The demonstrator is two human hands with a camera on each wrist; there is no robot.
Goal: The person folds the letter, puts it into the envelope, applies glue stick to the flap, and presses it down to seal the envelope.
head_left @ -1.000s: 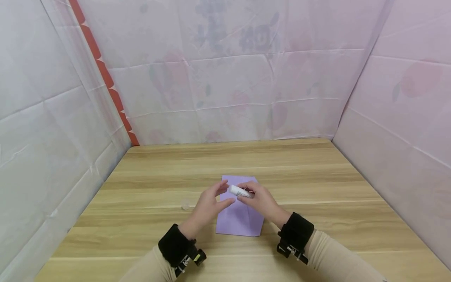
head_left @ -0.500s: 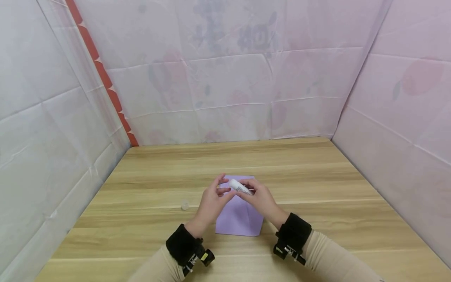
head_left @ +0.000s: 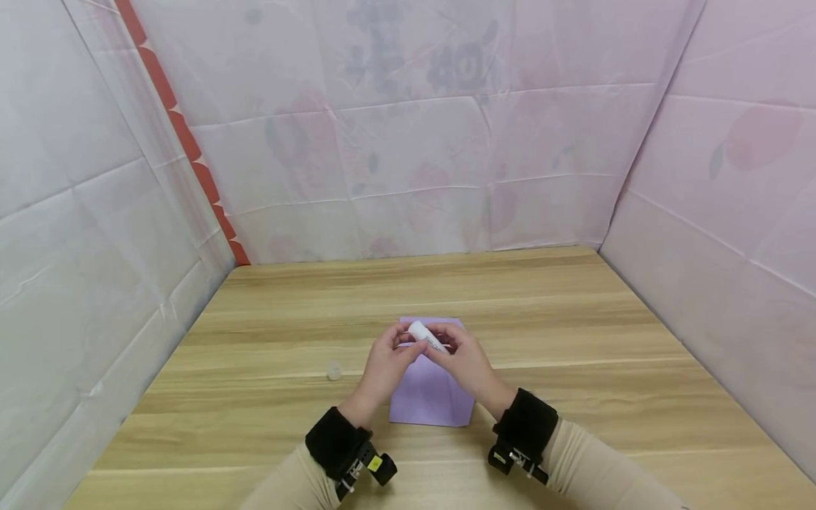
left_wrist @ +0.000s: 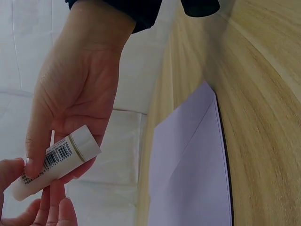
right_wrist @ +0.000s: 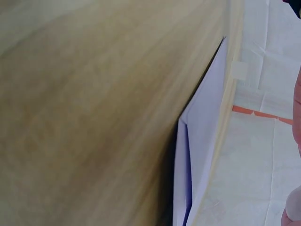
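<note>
Barcode and small print too fine to read mark the white glue stick (left_wrist: 54, 162), pinched by the right hand (head_left: 465, 361) above the folded purple paper (head_left: 432, 397) mid-table, toward the near edge. Left hand (head_left: 385, 365) fingertips pinch its far end. Wooden table (head_left: 574, 340); pale floral sheeting (head_left: 446, 142) walls it in.

I sit at a wood table (head_left: 574, 333) w/ light and dark stripes. Thin pink-white sheets (head_left: 446, 142) hang on 3 sides, w/ faint flower and cartoon prints and fold lines. A red strip (head_left: 185, 134) runs down the left corner. Light is soft and even.
</note>
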